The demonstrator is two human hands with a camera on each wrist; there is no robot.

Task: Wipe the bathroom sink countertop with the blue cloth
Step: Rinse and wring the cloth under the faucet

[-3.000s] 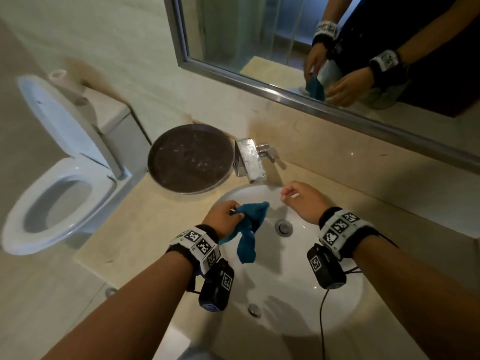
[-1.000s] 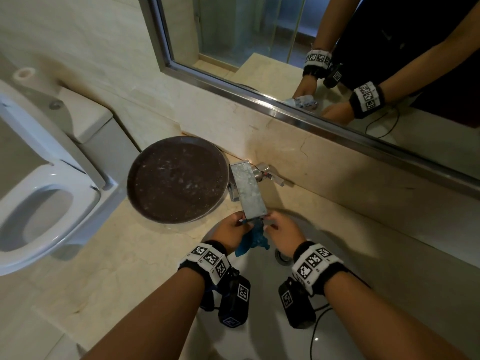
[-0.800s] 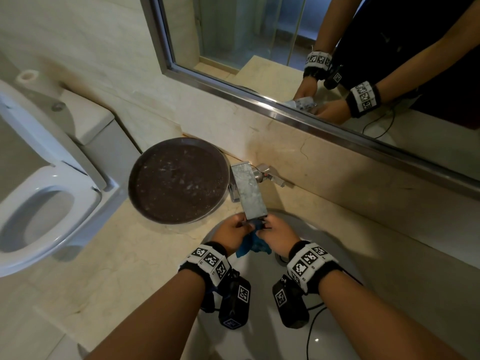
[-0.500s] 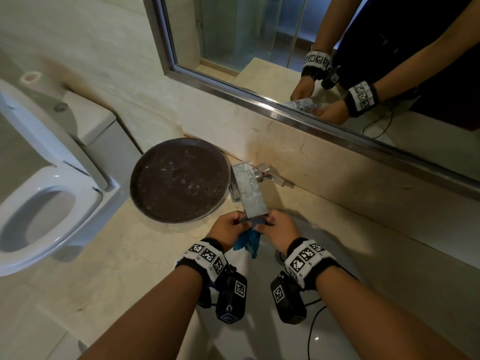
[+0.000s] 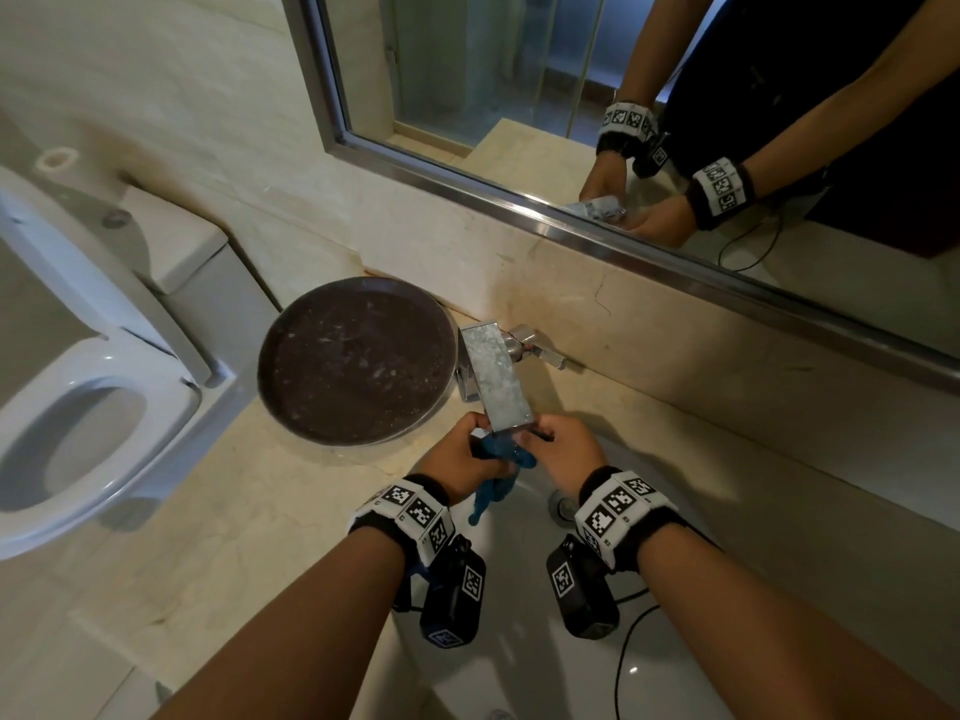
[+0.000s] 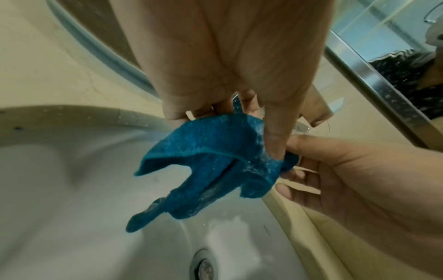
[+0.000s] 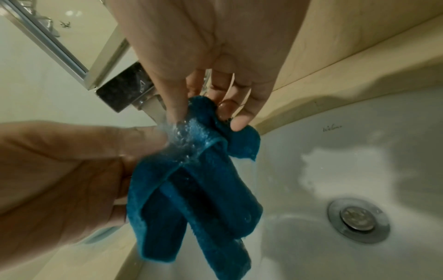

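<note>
Both hands hold the blue cloth (image 5: 498,459) under the spout of the steel faucet (image 5: 496,376), over the white sink basin (image 5: 519,641). My left hand (image 5: 462,449) pinches the cloth (image 6: 210,161) between thumb and fingers. My right hand (image 5: 556,449) pinches the cloth's (image 7: 194,181) other end. Water runs from the spout onto the cloth and the fingers (image 7: 175,111). The cloth's lower part hangs loose above the basin (image 7: 335,161). The beige stone countertop (image 5: 234,511) surrounds the sink.
A round dark tray (image 5: 356,358) leans on the counter left of the faucet. A white toilet (image 5: 78,381) with raised lid stands further left. The mirror (image 5: 649,96) runs along the back wall. The drain (image 7: 357,221) sits in the basin.
Three seconds ago the left hand alone held the cloth over the basin. Both hands have moved up to the spout and hold it there; over the last second they barely shift.
</note>
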